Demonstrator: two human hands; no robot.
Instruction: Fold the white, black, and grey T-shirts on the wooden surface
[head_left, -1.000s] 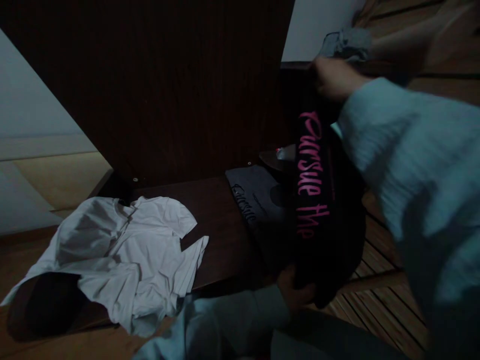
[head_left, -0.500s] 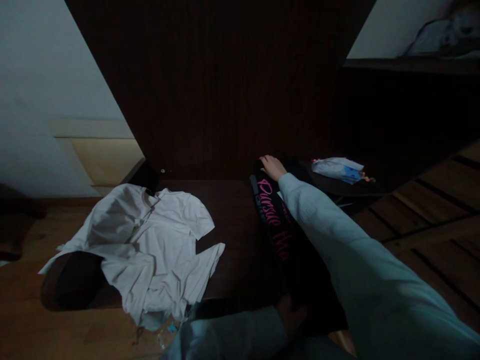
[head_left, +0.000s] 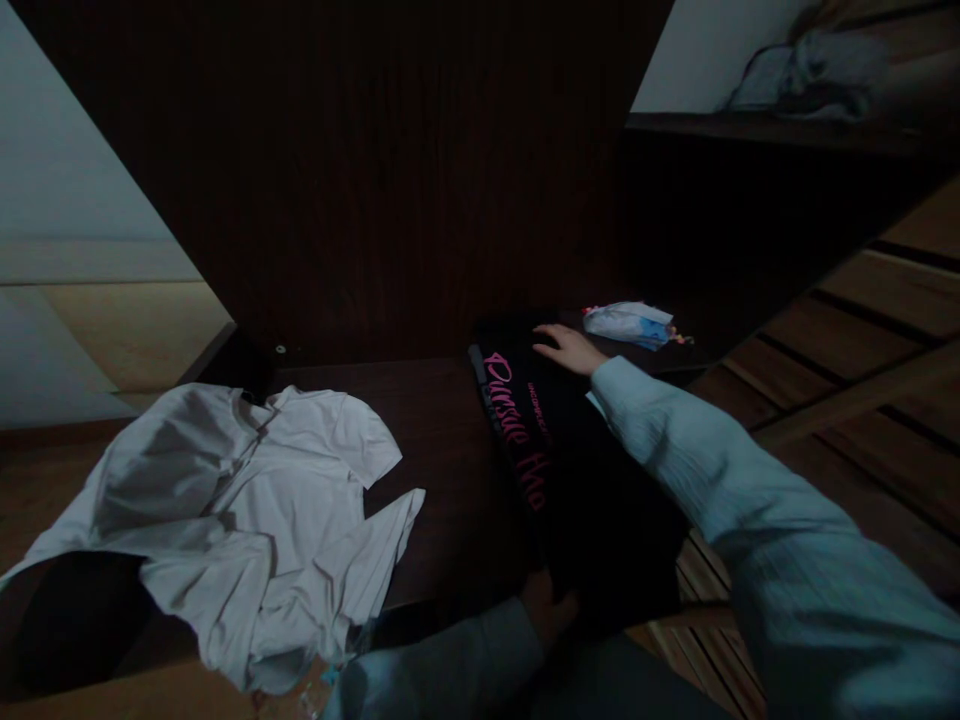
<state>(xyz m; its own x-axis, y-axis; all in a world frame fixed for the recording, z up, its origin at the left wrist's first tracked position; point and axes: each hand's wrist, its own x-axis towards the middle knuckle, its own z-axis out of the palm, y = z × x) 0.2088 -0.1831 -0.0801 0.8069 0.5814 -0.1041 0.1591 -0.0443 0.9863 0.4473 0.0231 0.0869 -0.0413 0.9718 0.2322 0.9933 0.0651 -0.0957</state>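
Observation:
A folded black garment (head_left: 592, 480) with pink lettering lies on the dark wooden surface in front of me. On its far right part rests my right hand (head_left: 571, 350), open, with the thumb apart from the fingers. My left hand (head_left: 551, 605) is at the garment's near left edge, in deep shadow. Its fingers are closed on the cloth there, partly hidden by it. To the left, a crumpled white T-shirt (head_left: 292, 500) is spread over the surface and hangs past its front edge.
A small white and blue packet (head_left: 630, 324) lies beyond the right hand. A tall dark wooden panel (head_left: 360, 180) rises behind the surface. Wooden slats (head_left: 847, 310) are at the right. A grey cloth item (head_left: 832, 75) sits on the upper right shelf.
My right hand has moved back from the garment's far left corner toward its right side, and its fingers have spread. More of the black cloth shows, opened wider to the right. The view has shifted.

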